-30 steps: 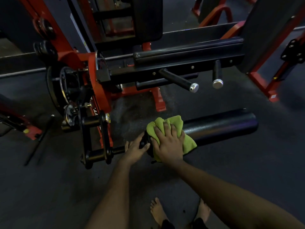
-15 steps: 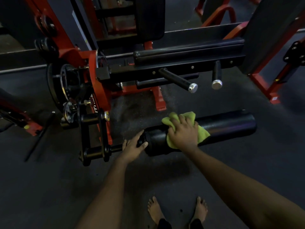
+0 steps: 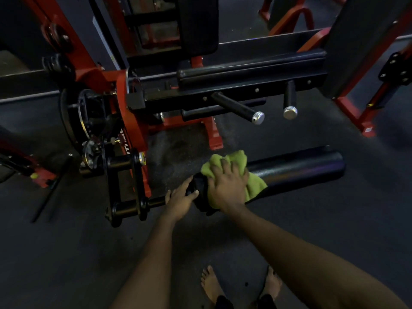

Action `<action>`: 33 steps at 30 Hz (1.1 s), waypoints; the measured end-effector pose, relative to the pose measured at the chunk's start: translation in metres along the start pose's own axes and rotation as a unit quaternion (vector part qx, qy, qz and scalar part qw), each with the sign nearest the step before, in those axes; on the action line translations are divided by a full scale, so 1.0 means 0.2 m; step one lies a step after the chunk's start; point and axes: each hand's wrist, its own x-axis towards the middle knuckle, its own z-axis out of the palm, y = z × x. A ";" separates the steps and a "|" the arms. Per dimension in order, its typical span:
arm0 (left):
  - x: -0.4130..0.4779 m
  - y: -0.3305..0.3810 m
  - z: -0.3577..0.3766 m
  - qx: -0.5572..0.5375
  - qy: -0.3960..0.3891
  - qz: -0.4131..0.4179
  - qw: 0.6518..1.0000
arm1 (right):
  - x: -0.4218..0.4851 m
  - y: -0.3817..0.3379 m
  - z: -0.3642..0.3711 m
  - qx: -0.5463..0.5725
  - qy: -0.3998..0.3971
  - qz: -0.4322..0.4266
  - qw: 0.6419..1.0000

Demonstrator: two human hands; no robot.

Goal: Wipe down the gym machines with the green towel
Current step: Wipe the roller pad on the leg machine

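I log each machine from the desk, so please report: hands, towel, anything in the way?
Left hand grips the end of the black roller. Right hand presses the green towel on it, near that end. Rest of roller bare.

1. Left forearm: bare along its whole visible length, wide at the lower frame edge and tapering to the wrist.
2. Right forearm: likewise bare, very broad near the lens, narrowing to the wrist.
3. Left hand: bare; its back and thumb face the camera.
4. Right hand: bare; seen from the back, with knuckles and four fingers distinguishable, slightly blurred.
5. Left foot: bare, toes individually visible.
6. Right foot: bare, toes dimly lit.
7. Dark cuffs: black-looking fabric at both ankles, cut off by the frame edge; the garment type cannot be determined.
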 end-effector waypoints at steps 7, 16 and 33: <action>0.03 0.23 0.14 0.002 0.188 0.022 0.982 | 0.04 0.34 -0.05 -0.014 0.021 0.003 1.000; 0.05 0.25 0.23 0.064 0.167 0.024 0.983 | 0.19 0.70 -0.19 0.006 0.061 0.186 0.981; 0.04 0.43 0.38 0.178 0.277 -0.111 0.938 | 0.12 0.83 -0.17 -0.014 0.030 0.015 0.999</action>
